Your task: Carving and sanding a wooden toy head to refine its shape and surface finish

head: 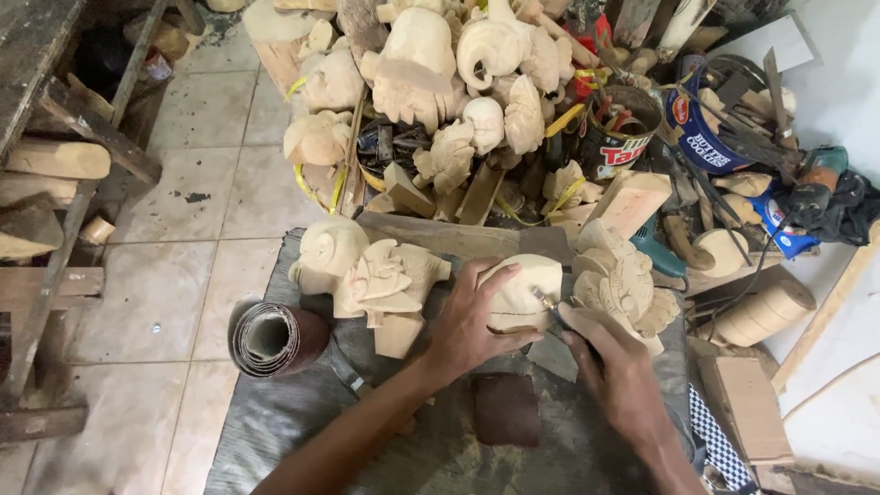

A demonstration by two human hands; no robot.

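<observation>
My left hand (465, 323) grips a pale rounded wooden carving (524, 291) resting on a dark cloth-covered work surface (302, 403). My right hand (616, 371) is closed around a thin carving tool (548, 307) whose tip touches the carving's right side. A finished bird-like carving (390, 280) stands just left of my left hand, and a scaly carved piece (621, 280) lies just right of the held one. A round carved head (325, 252) sits at the far left of the surface.
A roll of sandpaper (273, 337) lies at the surface's left edge and a brown sanding sheet (505, 410) lies between my arms. Several pale carvings (440, 73) are heaped beyond. Tins with tools (619, 133), a power tool (816, 188) and wood offcuts crowd the right. Tiled floor (197, 211) spreads left.
</observation>
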